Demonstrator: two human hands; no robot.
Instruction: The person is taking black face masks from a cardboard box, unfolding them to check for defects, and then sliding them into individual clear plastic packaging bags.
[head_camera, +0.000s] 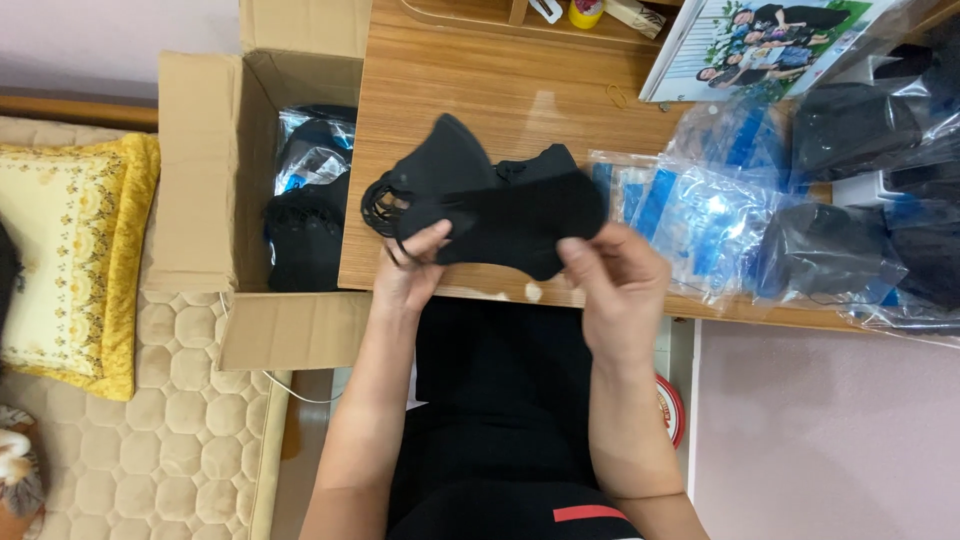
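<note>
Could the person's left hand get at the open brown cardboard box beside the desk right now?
Probably not at once: the left hand is gripping the stack of black fabric masks. The brown cardboard box stands open close by, nothing between.

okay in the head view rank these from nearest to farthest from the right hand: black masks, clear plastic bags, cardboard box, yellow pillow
From the right hand:
1. Black masks, gripped in it.
2. Clear plastic bags, just right on the desk.
3. Cardboard box, left of the desk.
4. Yellow pillow, far left.
</note>
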